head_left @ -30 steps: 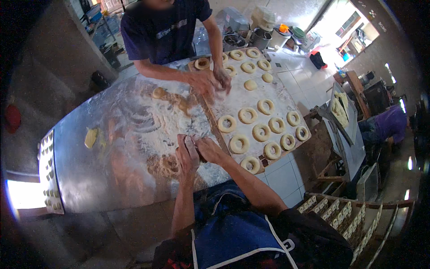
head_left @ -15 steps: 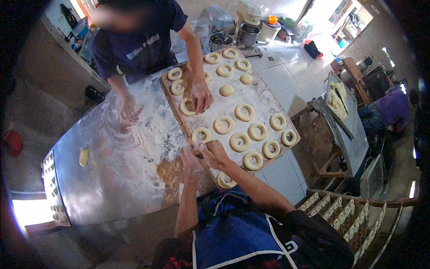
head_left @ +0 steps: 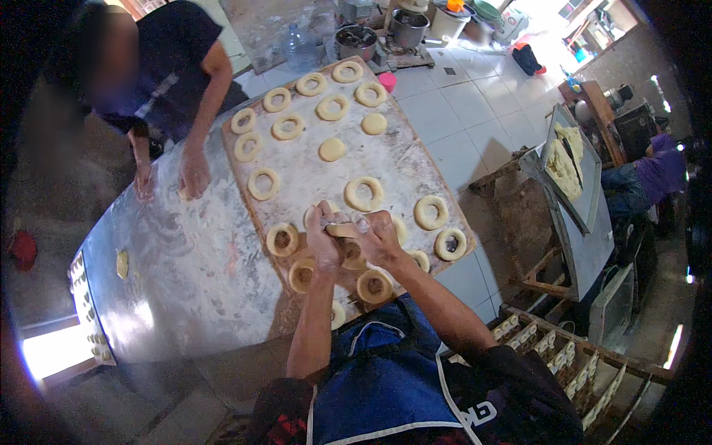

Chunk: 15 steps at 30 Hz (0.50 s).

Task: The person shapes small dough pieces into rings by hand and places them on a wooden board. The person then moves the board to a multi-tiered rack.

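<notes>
My left hand (head_left: 325, 245) and my right hand (head_left: 378, 237) grip a pale piece of dough (head_left: 343, 231) between them, raised over the near part of a floured wooden board (head_left: 400, 159). Dough rings, such as one (head_left: 431, 213) on the right and one (head_left: 375, 287) by the near edge, lie on the board along with small dough discs (head_left: 333, 150). My hands and forearms partly hide several rings beneath them. The board rests on a floury metal table (head_left: 178, 282).
A co-worker (head_left: 170, 89) leans over the table's far left, hands low on it. Another person (head_left: 653, 178) is at the right, beyond a tilted tray of dough (head_left: 564, 167). A rack of rings (head_left: 571, 363) stands lower right; pots (head_left: 356, 41) sit behind the board.
My hands have moved up and right over the board, holding dough between them. The co-worker has moved left, hands now off the board and on the metal table.
</notes>
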### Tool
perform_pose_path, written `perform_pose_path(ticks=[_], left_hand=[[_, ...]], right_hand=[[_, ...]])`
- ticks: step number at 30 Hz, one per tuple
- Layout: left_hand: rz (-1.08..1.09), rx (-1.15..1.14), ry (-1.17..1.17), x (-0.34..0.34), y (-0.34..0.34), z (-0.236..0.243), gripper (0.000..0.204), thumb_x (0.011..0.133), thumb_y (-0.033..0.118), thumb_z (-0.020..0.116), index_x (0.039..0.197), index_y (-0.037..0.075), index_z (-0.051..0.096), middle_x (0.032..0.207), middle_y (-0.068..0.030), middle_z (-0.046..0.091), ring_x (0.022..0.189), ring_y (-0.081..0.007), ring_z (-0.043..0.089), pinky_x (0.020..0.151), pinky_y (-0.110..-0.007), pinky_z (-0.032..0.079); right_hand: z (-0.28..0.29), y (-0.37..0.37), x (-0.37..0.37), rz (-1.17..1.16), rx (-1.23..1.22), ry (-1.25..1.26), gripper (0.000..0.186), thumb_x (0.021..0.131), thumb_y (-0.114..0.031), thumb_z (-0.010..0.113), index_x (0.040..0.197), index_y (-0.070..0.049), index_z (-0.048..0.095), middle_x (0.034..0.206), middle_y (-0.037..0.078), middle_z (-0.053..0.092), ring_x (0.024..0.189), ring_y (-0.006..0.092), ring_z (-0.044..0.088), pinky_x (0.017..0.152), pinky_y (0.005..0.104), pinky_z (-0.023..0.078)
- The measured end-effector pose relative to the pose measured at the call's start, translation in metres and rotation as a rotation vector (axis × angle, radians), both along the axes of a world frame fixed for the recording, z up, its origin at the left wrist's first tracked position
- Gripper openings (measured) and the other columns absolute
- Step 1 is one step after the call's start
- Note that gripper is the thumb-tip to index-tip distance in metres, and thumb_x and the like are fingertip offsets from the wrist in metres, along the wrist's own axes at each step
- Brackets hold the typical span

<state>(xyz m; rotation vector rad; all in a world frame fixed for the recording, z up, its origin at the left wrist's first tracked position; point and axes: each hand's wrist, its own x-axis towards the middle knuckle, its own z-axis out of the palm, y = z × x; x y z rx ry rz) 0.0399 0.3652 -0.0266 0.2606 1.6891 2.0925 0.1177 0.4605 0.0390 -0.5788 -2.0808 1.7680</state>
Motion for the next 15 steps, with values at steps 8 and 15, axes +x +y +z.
perform_pose_path(ticks=[8, 15], left_hand=[[-0.075, -0.031, 0.238, 0.013, 0.076, 0.015, 0.039, 0.097, 0.036, 0.040, 0.080, 0.003, 0.052, 0.071, -0.0032, 0.049, 0.073, -0.0164, 0.048, 0.067, -0.032, 0.040], [-0.029, -0.028, 0.085, -0.008, 0.142, 0.014, 0.037, 0.096, 0.032, 0.043, 0.078, 0.000, 0.049, 0.071, -0.0114, 0.047, 0.068, -0.0226, 0.045, 0.063, -0.037, 0.038]], right_hand=[[-0.017, 0.066, 0.026, -0.053, 0.338, 0.081, 0.039, 0.091, -0.032, 0.053, 0.073, 0.002, 0.060, 0.056, 0.011, 0.050, 0.052, 0.0164, 0.047, 0.049, 0.0325, 0.040], [0.003, 0.135, 0.045, -0.102, 0.212, 0.086, 0.023, 0.074, -0.017, 0.071, 0.084, 0.002, 0.062, 0.072, 0.009, 0.060, 0.067, 0.0157, 0.055, 0.063, 0.0308, 0.045]])
